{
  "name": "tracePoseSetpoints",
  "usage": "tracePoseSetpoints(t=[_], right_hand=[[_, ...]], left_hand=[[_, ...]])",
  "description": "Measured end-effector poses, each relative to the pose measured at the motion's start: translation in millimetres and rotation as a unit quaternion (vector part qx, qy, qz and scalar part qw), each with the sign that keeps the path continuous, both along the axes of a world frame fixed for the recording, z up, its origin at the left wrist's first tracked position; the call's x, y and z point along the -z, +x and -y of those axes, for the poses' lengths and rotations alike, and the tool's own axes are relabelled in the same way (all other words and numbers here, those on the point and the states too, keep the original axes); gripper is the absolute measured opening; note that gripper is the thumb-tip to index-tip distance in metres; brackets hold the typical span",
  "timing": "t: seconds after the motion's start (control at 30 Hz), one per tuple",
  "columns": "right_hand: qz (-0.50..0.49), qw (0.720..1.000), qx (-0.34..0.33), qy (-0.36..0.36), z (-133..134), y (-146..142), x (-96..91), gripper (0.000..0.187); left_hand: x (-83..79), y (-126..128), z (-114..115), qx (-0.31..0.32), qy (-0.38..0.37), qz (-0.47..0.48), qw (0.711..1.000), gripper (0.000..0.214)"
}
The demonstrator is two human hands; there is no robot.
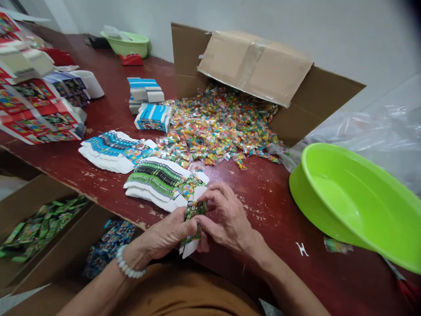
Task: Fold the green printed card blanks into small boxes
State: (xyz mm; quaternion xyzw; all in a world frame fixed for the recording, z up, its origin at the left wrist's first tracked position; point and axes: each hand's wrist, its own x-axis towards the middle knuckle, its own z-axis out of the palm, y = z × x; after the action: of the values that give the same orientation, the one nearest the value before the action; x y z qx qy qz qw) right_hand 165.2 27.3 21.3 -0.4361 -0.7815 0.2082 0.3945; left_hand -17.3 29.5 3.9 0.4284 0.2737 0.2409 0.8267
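Observation:
A small green printed candy box (191, 210) is between my two hands near the table's front edge, its white end flaps sticking out at top and bottom. My left hand (174, 230) grips its left side with the thumb across the front. On the other side my right hand (225, 215) pinches the box, fingers at its upper edge and thumb on its face. Just beyond lies a fanned row of flat green cartons (158, 180), beside a similar row of blue cartons (115, 149). Small clear packets of colourful candy (210, 127) are heaped behind them.
A tipped cardboard box (256, 61) stands behind the candy. To the right is a green basin (329, 197), with one loose packet (338, 245) by it. Bundled red cartons (39, 116) are stacked at left. Below the table edge, an open carton (39, 188) holds green boxes.

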Motion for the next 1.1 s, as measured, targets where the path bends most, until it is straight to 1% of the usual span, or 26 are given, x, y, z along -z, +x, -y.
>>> tracePoseSetpoints(t=[0.13,0.23,0.3,0.4,0.43,0.5,0.53,0.57,0.63,0.67,0.7,0.73,0.8,0.83,0.87,0.93,0.97,1.0,1.07,1.1], right_hand=[[0.007,0.996,-0.043,-0.079,-4,7,-8.0,0.014],[-0.017,0.979,-0.096,-0.18,-6,12,-13.7,0.012],[-0.019,0.96,-0.138,-0.243,-7,16,-17.3,0.014],[0.006,0.943,-0.179,-0.281,-9,18,-18.7,0.026],[0.003,0.937,-0.19,-0.293,-9,18,-17.2,0.027],[-0.042,0.924,-0.199,-0.323,-8,15,-10.9,0.026],[-0.072,0.925,-0.182,-0.326,-7,13,-6.4,0.025],[-0.1,0.934,-0.142,-0.312,-5,10,-1.2,0.026],[-0.148,0.954,-0.02,-0.261,-2,2,9.6,0.036],[-0.172,0.952,0.025,-0.253,0,-2,14.8,0.041],[-0.205,0.94,0.045,-0.27,1,-5,19.5,0.041],[-0.243,0.918,0.044,-0.308,1,-9,23.6,0.038],[-0.316,0.868,0.014,-0.383,1,-13,30.0,0.027],[-0.346,0.854,0.01,-0.389,0,-15,32.2,0.026],[-0.367,0.851,0.017,-0.375,0,-15,33.9,0.027],[-0.386,0.857,0.029,-0.34,-1,-15,35.8,0.029],[-0.385,0.857,0.023,-0.342,-1,-14,36.2,0.03],[-0.381,0.854,0.015,-0.355,-1,-14,36.3,0.029],[-0.368,0.848,0.0,-0.38,-1,-14,35.7,0.032],[-0.365,0.849,0.0,-0.381,-1,-14,35.3,0.033]], left_hand=[[4.5,-4,-4,0.043,0.039,-0.036,0.998,0.062],[7.9,-6,-7,0.049,0.032,-0.037,0.998,0.061],[9.8,-5,-6,0.038,0.019,-0.039,0.998,0.058],[10.2,-2,-1,0.047,-0.024,-0.053,0.997,0.049],[9.2,0,0,0.055,-0.044,-0.054,0.996,0.047],[5.4,2,2,0.051,-0.072,-0.055,0.995,0.046],[2.8,2,2,0.034,-0.077,-0.06,0.995,0.045],[0.0,2,2,0.005,-0.075,-0.068,0.995,0.045],[-4.8,3,-1,-0.074,-0.048,-0.091,0.992,0.041],[-6.3,4,-2,-0.113,-0.028,-0.099,0.988,0.041],[-6.9,6,-3,-0.144,-0.01,-0.104,0.984,0.04],[-6.8,7,-3,-0.165,0.002,-0.107,0.98,0.04],[-4.7,10,-3,-0.187,0.011,-0.109,0.976,0.039],[-3.3,10,-2,-0.191,0.018,-0.113,0.975,0.038],[-1.9,10,-2,-0.195,0.034,-0.121,0.973,0.038],[-0.1,9,0,-0.199,0.071,-0.139,0.967,0.036],[0.3,8,0,-0.198,0.075,-0.145,0.967,0.035],[0.3,8,1,-0.196,0.064,-0.145,0.968,0.036],[-0.3,9,2,-0.196,0.019,-0.128,0.972,0.04],[-0.8,11,3,-0.197,0.001,-0.118,0.973,0.042]])
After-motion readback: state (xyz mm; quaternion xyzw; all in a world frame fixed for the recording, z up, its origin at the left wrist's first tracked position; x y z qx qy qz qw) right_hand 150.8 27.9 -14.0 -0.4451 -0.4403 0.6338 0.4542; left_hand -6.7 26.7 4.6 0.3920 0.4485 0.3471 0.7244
